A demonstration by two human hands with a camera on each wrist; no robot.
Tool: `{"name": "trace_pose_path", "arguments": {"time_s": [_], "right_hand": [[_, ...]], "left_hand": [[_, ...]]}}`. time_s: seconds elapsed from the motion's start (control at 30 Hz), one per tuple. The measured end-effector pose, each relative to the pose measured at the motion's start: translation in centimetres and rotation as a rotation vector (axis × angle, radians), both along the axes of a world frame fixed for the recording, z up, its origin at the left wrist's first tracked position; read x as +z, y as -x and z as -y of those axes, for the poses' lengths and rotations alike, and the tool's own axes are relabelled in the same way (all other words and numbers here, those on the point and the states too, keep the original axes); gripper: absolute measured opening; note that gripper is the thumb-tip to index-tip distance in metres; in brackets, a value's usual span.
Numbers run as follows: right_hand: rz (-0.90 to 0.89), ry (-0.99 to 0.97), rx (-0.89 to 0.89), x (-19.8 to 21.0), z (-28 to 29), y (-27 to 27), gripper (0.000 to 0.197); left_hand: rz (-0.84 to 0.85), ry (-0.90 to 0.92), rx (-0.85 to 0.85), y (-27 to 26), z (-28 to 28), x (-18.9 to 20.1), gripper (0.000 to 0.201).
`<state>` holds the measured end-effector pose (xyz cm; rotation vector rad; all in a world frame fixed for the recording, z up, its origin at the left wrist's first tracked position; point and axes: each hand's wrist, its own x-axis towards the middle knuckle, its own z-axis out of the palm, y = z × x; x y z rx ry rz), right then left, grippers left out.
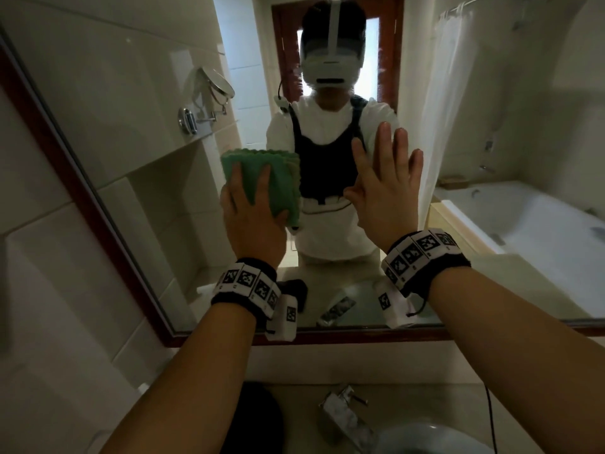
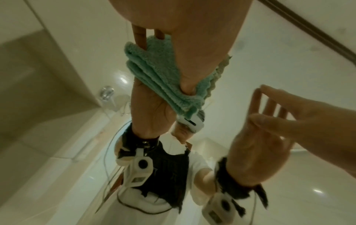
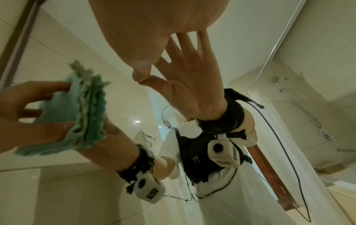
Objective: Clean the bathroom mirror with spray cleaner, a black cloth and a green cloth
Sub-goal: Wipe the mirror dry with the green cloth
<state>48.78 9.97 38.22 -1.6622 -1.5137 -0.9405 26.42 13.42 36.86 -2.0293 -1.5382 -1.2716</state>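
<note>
The folded green cloth (image 1: 278, 178) lies flat against the mirror glass (image 1: 147, 109) under my left hand (image 1: 253, 221), whose straight fingers press it on. The left wrist view shows the cloth (image 2: 154, 73) sandwiched between my palm and its reflection. My right hand (image 1: 386, 191) rests bare on the glass to the cloth's right, fingers straight and spread, holding nothing. In the right wrist view its thumb (image 3: 141, 73) meets its own reflection, with the cloth (image 3: 86, 106) off to the left. A dark heap, probably the black cloth (image 1: 255, 417), lies on the counter below. No spray bottle is clearly visible.
The mirror's dark red frame (image 1: 70, 165) runs along the left and bottom edges. Below it stand a chrome faucet (image 1: 347, 417) and the basin (image 1: 425, 440). The glass reflects me, a wall-mounted shaving mirror (image 1: 216, 83), a shower curtain and a bathtub (image 1: 523, 217).
</note>
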Motion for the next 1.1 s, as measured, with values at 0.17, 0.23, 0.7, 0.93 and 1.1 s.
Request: {"name": "trace_pose_path", "arguments": {"time_s": [0.17,0.23,0.7,0.93,1.1], "right_hand": [[0.102,-0.033,0.054,0.0,0.8,3.7,0.069],[0.135,-0.010,0.099,-0.5,0.8,6.2,0.070],[0.067,0.115,0.014,-3.0,-1.4,9.0,0.098],[0.048,0.100,0.009,-3.4,-1.7,9.3,0.095],[0.057,0.091,0.024,-3.9,-2.0,9.3,0.093]], "left_hand": [[0.065,-0.013,0.033,5.4,-1.4,0.1,0.092],[0.085,-0.011,0.026,6.9,-1.9,0.3,0.091],[0.200,0.077,0.115,21.5,-6.2,0.8,0.088],[0.154,0.023,0.133,19.0,-6.0,-0.4,0.090],[0.005,0.032,0.017,11.9,-3.7,-1.1,0.088]]}}
